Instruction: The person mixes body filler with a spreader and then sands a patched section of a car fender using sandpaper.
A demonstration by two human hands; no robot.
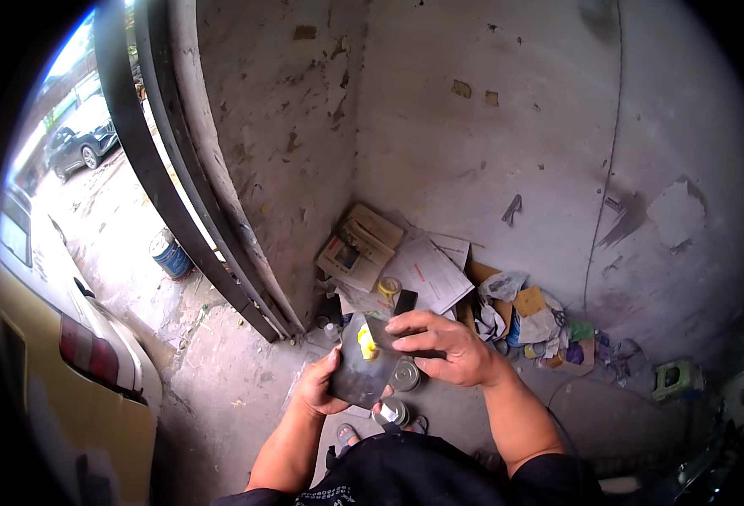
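My left hand [314, 388] grips a flat grey board [357, 375] by its lower left edge, thumb on top. A dab of yellow paste [366, 343] sits on the board's upper part. My right hand [452, 347] is closed on a dark flat scraper [380, 334], its fingers laid over the top. The scraper's edge is close beside the paste; whether it touches cannot be made out. Below the hands, two round tins [405, 374] stand on the floor near my feet.
Papers and an opened carton [363, 244] lie in the wall corner, with a yellow tape roll [389, 287] on them. Rubbish [540, 325] is heaped to their right. A yellow and white car [94, 371] stands at left, and a blue drum [172, 257] is outside the metal door frame [169, 160].
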